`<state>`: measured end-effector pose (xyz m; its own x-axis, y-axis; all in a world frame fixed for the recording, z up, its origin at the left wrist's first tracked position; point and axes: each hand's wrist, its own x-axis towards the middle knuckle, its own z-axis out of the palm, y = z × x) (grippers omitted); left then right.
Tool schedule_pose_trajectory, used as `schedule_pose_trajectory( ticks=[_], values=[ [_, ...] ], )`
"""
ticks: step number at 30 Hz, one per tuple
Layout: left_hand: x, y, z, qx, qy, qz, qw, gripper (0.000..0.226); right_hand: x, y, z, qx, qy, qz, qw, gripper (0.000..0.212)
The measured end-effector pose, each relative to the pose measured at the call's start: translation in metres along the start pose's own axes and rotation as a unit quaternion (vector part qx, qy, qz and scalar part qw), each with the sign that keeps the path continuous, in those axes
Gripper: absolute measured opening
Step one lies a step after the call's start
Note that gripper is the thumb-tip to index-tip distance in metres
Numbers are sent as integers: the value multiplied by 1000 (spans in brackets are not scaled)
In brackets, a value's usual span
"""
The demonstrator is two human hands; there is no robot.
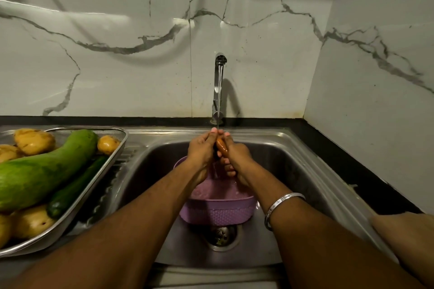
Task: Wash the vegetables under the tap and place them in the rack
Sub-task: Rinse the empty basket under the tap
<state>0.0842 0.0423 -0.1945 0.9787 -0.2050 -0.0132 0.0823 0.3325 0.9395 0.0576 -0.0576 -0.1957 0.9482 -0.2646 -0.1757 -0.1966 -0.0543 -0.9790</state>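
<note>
The left hand (pixel 202 148) and right hand (pixel 237 155) are closing together around one small orange vegetable (pixel 222 145), probably a carrot, fingers wrapped on it from either side so the palms can be rubbing its skin. They are holding it directly in the stream of water (pixel 219 91) falling from the tap (pixel 220 60), above the sink (pixel 293 148), so the runoff is dropping away. Under the hands a purple basket (pixel 218 211) is sitting in the basin over the drain (pixel 220 236), seemingly catching the rinse water. On the left worktop a metal rack (pixel 94 185) is holding a pale green gourd (pixel 42 171), a dark cucumber (pixel 77 185) and several potatoes (pixel 34 141), seemingly washed already, so the carrot looks bound there next.
</note>
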Motion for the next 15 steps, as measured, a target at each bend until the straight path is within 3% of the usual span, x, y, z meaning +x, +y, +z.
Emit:
schedule_pose_trajectory(
  ticks=[5,11,15],
  values=[
    [-1,2,-2,40,-86,-15,995,28,2,5,-7,49,14,8,999,62],
    [4,-7,1,86,37,20,995,23,6,9,-2,-69,10,-3,998,65],
    [3,-1,-3,43,50,4,998,30,7,5,4,-56,19,-25,998,67]
  ],
)
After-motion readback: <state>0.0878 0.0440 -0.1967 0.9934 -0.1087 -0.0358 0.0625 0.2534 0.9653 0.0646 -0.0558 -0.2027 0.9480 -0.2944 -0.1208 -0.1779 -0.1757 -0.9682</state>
